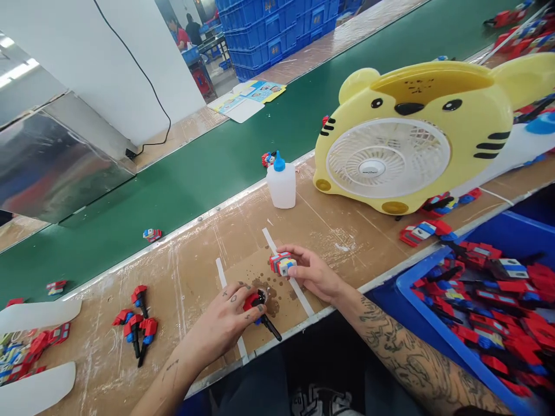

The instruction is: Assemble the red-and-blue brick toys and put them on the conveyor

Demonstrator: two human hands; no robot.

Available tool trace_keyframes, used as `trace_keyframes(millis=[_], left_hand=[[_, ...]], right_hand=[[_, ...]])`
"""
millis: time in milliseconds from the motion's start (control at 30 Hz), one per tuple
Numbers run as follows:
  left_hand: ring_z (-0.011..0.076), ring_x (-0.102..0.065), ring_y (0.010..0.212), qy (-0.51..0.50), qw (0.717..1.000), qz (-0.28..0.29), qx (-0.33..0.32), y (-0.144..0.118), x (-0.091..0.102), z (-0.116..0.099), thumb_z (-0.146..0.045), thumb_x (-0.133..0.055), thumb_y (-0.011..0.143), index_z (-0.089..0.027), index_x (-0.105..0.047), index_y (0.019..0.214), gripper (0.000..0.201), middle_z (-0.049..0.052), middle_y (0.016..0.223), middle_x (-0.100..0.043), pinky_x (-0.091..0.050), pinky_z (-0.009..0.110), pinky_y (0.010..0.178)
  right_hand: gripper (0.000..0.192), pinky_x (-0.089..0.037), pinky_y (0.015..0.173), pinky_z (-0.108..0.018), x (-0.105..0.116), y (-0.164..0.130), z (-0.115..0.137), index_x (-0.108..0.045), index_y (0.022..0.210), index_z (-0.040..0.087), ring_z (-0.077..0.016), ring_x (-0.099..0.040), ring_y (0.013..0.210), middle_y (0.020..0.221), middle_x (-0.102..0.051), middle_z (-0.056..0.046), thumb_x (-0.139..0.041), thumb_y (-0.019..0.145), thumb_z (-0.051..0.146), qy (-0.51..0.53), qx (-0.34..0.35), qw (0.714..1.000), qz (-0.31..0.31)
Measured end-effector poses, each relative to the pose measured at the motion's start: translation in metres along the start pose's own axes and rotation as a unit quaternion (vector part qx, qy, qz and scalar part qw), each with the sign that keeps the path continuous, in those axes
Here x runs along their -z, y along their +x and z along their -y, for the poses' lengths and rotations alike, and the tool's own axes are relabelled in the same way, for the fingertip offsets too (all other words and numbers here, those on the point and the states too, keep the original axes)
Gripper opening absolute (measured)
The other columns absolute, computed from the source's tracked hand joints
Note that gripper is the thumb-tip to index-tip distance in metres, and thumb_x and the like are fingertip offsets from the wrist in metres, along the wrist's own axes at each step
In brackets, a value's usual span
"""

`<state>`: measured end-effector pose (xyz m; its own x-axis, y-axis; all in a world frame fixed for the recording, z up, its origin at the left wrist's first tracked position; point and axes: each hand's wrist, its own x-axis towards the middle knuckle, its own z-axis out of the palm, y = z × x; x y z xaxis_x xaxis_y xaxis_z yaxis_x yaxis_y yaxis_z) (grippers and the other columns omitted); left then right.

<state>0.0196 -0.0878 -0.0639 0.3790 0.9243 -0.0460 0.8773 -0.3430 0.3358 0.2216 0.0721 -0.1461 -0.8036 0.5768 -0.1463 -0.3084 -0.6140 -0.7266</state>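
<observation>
My right hand (pixel 316 271) pinches a small toy body part (pixel 284 264) in red, white, blue and grey above the table. Low over the tabletop, my left hand (pixel 232 315) has its fingers closed round a red toy part with a black rod (pixel 271 328), mostly hidden by the fingers. A small round dark-and-clear object (pixel 262 296) shows at my left fingertips; I cannot tell exactly what it is. Dark wet spots (pixel 273 303) mark the cardboard-brown surface there. To the left lies a cluster of red and blue toy parts with black rods (pixel 136 325).
A squeeze bottle (pixel 281 188) with a blue tip and a yellow animal-faced fan (pixel 411 138) stand ahead. The green conveyor belt (pixel 195 185) carries scattered toy parts. At right, a blue bin (pixel 407 283) holds many red parts. Blue crates (pixel 277 34) are stacked behind.
</observation>
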Motion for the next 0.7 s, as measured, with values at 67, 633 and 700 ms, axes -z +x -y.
trace_keyframes(millis=[67,633,700], left_hand=[[0.0250,-0.055,0.113,-0.073,0.996,-0.045,0.034,-0.003,-0.001,0.002,-0.011,-0.051,0.091,-0.030,-0.063,0.127,0.042,0.011,0.126,-0.060,-0.048,0.041,0.096],[0.0265,-0.065,0.107,-0.438,0.799,-0.341,0.230,0.004,-0.031,0.005,-0.023,-0.079,0.076,-0.021,-0.070,0.120,0.045,0.011,0.119,-0.069,-0.051,0.038,0.097],[0.0269,-0.065,0.109,-0.450,0.785,-0.350,0.243,0.006,-0.034,0.003,-0.026,-0.077,0.079,-0.019,-0.070,0.120,0.042,0.011,0.119,-0.069,-0.050,0.038,0.098]], right_hand=[[0.055,-0.050,0.083,-0.032,-0.002,-0.002,-0.003,-0.064,0.114,0.020,-0.0194,-0.066,0.095,0.109,-0.071,-0.008,-0.088,0.065,0.025,-0.018,0.016,0.999,0.027],[0.060,-0.050,0.098,-0.042,-0.034,0.001,-0.006,-0.060,0.123,0.024,-0.0257,-0.064,0.109,0.118,-0.066,-0.009,-0.086,0.070,0.027,-0.237,0.091,0.964,0.083],[0.057,-0.049,0.100,-0.042,-0.041,0.001,-0.002,-0.061,0.124,0.026,-0.0266,-0.061,0.112,0.122,-0.063,-0.008,-0.084,0.072,0.026,-0.350,0.138,0.925,0.060]])
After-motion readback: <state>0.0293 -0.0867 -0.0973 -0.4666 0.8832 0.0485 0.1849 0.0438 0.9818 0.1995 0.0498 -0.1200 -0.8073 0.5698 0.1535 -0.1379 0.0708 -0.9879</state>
